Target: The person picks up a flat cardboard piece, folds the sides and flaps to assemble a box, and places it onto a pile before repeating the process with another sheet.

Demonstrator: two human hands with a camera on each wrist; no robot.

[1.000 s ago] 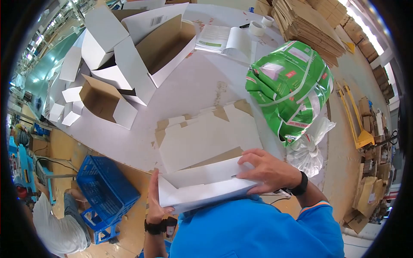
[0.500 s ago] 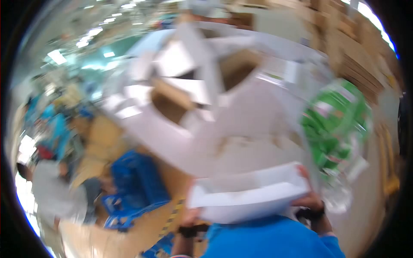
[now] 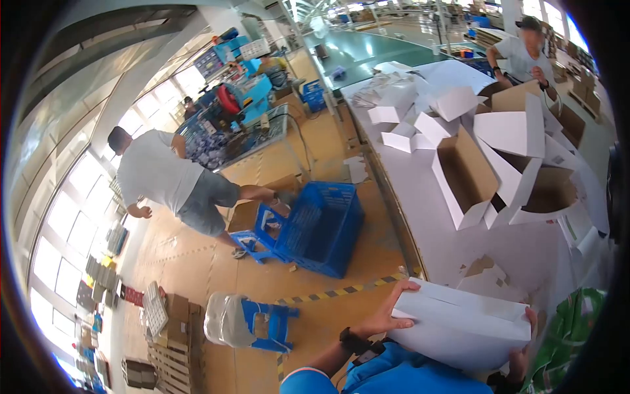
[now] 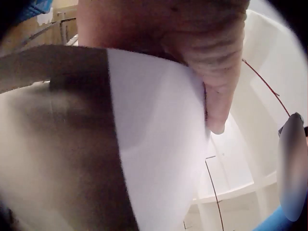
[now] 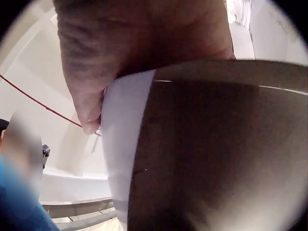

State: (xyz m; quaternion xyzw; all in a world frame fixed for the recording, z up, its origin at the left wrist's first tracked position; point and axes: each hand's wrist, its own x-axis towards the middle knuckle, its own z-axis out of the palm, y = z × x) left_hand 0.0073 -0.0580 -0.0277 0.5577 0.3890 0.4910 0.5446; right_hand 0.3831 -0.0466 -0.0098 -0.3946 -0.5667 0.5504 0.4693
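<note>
"Both ends of the white box (image 3: 462,325) are being held?"

"Yes. The left hand (image 3: 384,312) is gripping one end, thumb lying on the near face and fingers bending over the top corner, so it is spreading only around the cardboard. The right hand (image 3: 523,348) is gripping the other end; the box is partly hiding it in the head view."

"So the box is sitting between them, in front of the blue shirt (image 3: 400,375). What is differing from a second ago?"

"It is now turning a covered white face to the head view, where its hollow was showing before. That view is also pointing further left: the blue crate (image 3: 321,230) is sitting near the middle, the green bag (image 3: 567,341) at the right edge."

"What are the wrist views adding?"

"Each is showing a thumb pressing along a white face, with a dark brownish surface beside it. The head view is hiding those brownish surfaces."

"And farther out?"

"Open boxes (image 3: 469,171) are crowding the table (image 3: 453,253); one person (image 3: 525,52) is standing behind them. Another person (image 3: 161,171) is facing away, beyond the crate on the floor."
</note>
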